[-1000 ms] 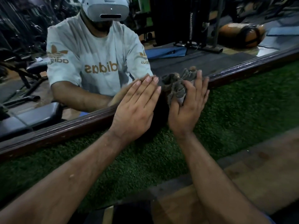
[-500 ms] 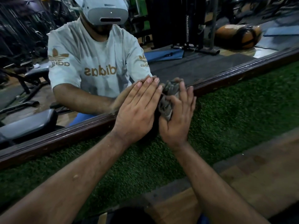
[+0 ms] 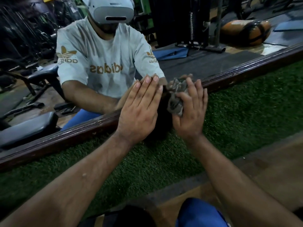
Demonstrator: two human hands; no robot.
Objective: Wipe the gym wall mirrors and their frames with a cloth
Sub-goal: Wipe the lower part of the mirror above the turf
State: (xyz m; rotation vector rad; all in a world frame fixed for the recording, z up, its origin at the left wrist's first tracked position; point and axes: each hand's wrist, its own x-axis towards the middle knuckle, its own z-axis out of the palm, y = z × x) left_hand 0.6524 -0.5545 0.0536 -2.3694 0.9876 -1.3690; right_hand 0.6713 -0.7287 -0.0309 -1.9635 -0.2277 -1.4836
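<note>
Our right hand [image 3: 188,115] has its grip around a bunched grey cloth [image 3: 177,97], thumb pinching one side and fingers laid over the wad, pressing it against the dark wooden frame [image 3: 246,69] just right of the frame's centre. We judge the bunching gives a firm pad to rub the ridged moulding, where a flat cloth would skip over the grooves.

Our left hand [image 3: 142,108] sits just beside it, fingers straight and together, holding nothing. Its fingertips reach the mirror glass [image 3: 205,59] just above the frame, and it looks like a brace to steady us (we seem to be crouched low, a blue-clad knee [image 3: 200,213] showing at the bottom edge).

The frame runs diagonally from lower left to upper right, with the glass above it and a strip of green artificial turf [image 3: 246,112] below. Whether the cloth also touches the turf we cannot tell.

In the glass we see our reflection in a pale shirt, a padded bench at the left and an orange punching bag [image 3: 246,32] at the upper right. The frame shows pale scuffs along its length, so we judge much wiping remains.
</note>
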